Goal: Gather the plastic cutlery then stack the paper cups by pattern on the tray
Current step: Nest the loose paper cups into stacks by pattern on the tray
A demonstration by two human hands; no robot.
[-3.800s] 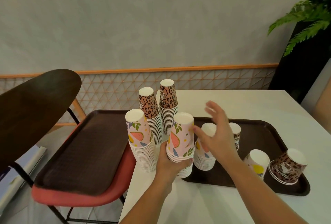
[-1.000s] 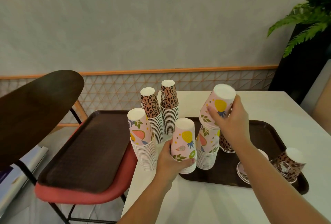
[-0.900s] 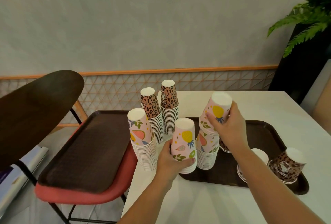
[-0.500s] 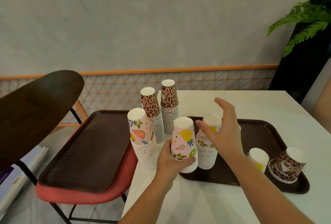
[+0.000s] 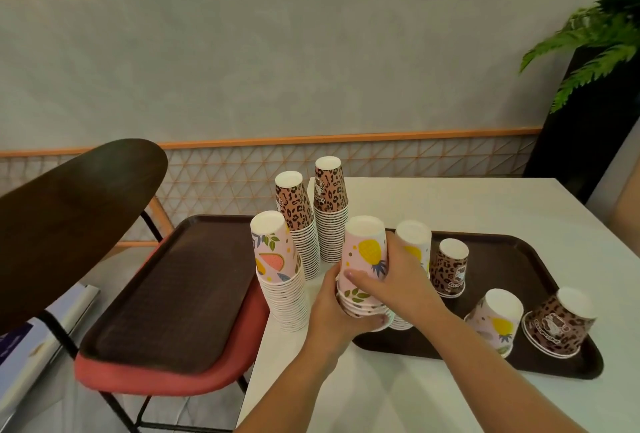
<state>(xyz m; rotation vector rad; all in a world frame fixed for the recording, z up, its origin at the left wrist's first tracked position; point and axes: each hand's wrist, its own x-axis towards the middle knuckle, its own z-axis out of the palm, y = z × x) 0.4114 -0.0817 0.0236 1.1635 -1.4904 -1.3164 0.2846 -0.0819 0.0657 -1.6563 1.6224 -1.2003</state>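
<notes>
Cup stacks (image 5: 330, 221) crowding left (tray's (image 5: 502, 259) middle bare)

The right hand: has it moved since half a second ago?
Yes. The right hand has come down and leftward, from above the tray, and now grips the fruit-pattern stack beside the left hand.

Paper cups, textured trays, smooth matt bench

The fruit-print cups (image 5: 363, 259) and leopard-print cups (image 5: 329, 187) are showing as matt printed paper with plain white bases and stacked white rims. Both dark brown trays, one on the bench (image 5: 512, 259) and one on the chair (image 5: 180, 294), are looking like plastic with a fine rough grain. The white bench (image 5: 467, 207) is reading smooth and matt; the chair seat (image 5: 166, 380) is appearing as red cloth, its back (image 5: 69, 211) as dark wood.
</notes>
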